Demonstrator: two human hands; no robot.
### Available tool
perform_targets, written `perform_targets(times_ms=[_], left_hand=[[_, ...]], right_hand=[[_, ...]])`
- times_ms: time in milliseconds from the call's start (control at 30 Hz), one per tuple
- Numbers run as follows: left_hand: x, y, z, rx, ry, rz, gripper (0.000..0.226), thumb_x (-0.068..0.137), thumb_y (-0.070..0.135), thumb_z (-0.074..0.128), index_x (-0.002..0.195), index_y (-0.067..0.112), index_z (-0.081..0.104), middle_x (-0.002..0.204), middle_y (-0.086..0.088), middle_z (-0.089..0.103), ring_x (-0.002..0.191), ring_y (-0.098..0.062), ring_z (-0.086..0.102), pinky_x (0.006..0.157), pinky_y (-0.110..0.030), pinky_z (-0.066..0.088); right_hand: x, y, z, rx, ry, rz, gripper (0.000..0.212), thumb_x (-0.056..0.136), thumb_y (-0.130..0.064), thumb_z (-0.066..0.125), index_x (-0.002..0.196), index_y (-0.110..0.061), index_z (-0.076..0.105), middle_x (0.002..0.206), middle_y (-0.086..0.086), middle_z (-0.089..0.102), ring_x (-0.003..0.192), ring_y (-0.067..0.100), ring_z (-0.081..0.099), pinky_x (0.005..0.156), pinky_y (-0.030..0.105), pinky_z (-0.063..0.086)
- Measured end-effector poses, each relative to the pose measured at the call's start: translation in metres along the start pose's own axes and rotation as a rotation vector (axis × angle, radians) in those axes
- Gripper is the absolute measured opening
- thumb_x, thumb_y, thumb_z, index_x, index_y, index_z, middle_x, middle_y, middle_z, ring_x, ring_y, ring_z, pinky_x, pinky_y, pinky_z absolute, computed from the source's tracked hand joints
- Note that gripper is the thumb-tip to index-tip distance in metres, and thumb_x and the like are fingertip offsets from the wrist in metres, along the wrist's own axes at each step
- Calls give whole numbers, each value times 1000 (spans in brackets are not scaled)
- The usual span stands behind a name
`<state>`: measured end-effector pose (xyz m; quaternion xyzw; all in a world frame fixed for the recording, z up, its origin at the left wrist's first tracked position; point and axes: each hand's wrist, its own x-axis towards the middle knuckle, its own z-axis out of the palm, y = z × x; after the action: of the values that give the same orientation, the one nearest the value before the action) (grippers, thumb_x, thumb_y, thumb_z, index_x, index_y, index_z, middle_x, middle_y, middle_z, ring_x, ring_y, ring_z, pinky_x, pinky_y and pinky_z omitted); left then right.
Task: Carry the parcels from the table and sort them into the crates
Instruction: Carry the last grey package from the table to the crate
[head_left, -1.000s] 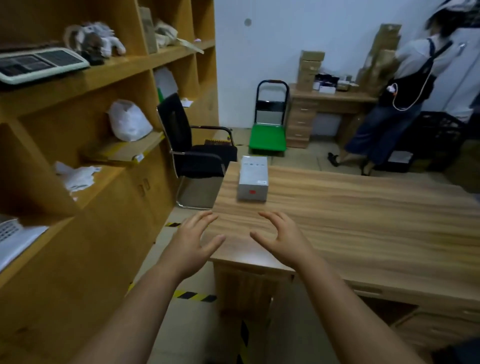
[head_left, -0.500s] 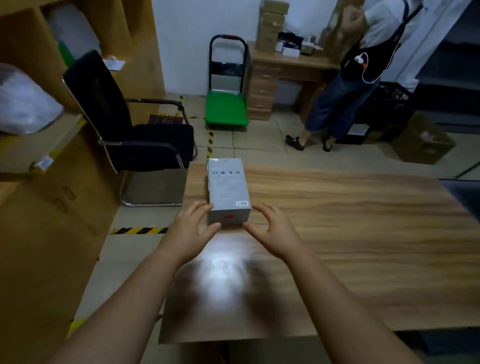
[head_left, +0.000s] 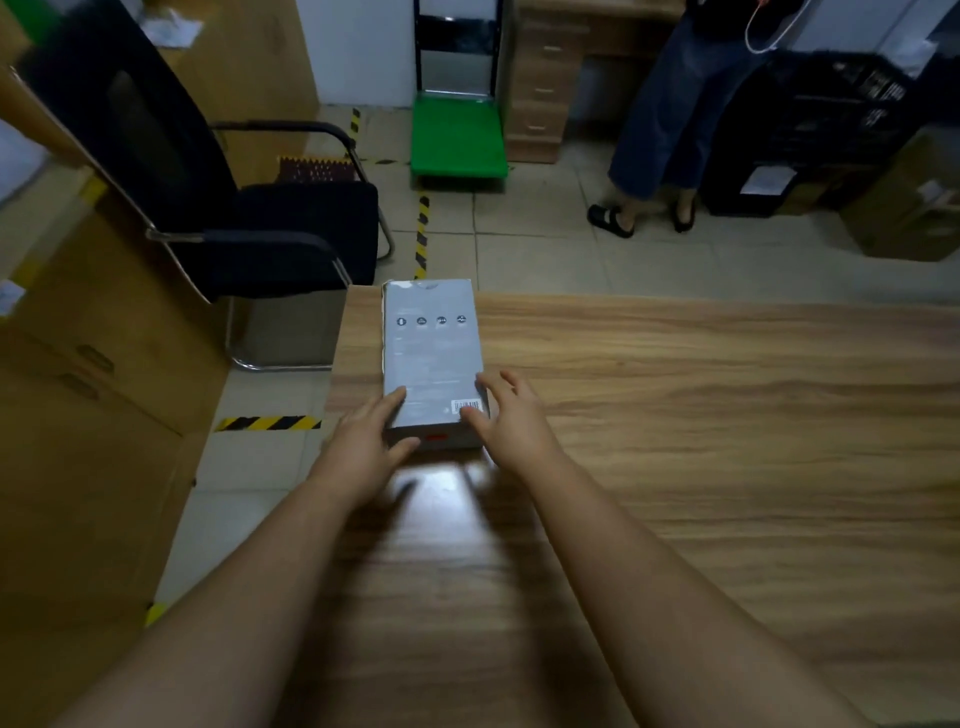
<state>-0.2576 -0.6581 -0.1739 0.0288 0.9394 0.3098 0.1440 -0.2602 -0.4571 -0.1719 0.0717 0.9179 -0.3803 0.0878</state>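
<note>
A black office chair (head_left: 218, 208) is standing on the floor off the left end of the worktop (head_left: 701, 415), and a green trolley (head_left: 457, 135) is parked further back by the wall.

The left hand (head_left: 363, 452) is pressing against the left side of the parcel (head_left: 431, 358) at its near corner. The fingers are running up along that side face while the thumb is hooking round the near end, so this grip is clasping the box rather than resting loose. The parcel, 1 grey carton with a barcode label, is lying flat near the far left corner of the worktop, its long side pointing away from the person.

The right hand (head_left: 511, 421) is closing on the opposite near corner, thumb lying on the top by the barcode and fingers curling down the right side. Taking both sides at once looks meant to squeeze and lift the box evenly.

To the right, beyond the worktop, another person (head_left: 670, 114) is standing beside dark crates (head_left: 810, 130), probably where the parcel belongs.
</note>
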Motion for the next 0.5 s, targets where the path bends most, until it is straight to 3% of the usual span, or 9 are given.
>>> perform_targets(times_ms=[133, 267, 367, 500], left_hand=[[-2, 6, 16, -104, 112, 1, 63, 89, 20, 68, 145, 22, 42, 147, -4, 44, 133, -23, 42, 109, -31, 33], [-12, 20, 28, -120, 164, 32, 56, 89, 14, 67, 141, 19, 48, 143, -3, 48, 130, -21, 44, 104, -22, 29], [-20, 34, 31, -115, 221, 118, 59, 86, 19, 72, 140, 21, 49, 143, -1, 50, 129, -22, 45, 108, -31, 35], [-31, 56, 23, -50, 244, 243, 72, 77, 27, 80, 141, 26, 46, 134, -1, 54, 124, -20, 44, 105, -43, 40]], right_hand=[[2, 9, 3, 84, -73, -3, 56, 95, -27, 64, 147, -16, 46, 148, 9, 46, 137, 22, 41, 113, 26, 27], [-16, 24, -5, 168, -5, 36, 48, 96, -24, 62, 142, -15, 52, 143, 5, 52, 132, 18, 47, 110, 25, 32], [-27, 37, -14, 273, 38, 133, 39, 96, -25, 61, 135, -20, 57, 134, -1, 59, 118, 18, 57, 102, 29, 43], [-42, 58, -16, 433, -28, 289, 22, 94, -23, 63, 113, -33, 61, 121, -1, 68, 93, 18, 66, 84, 38, 57]])
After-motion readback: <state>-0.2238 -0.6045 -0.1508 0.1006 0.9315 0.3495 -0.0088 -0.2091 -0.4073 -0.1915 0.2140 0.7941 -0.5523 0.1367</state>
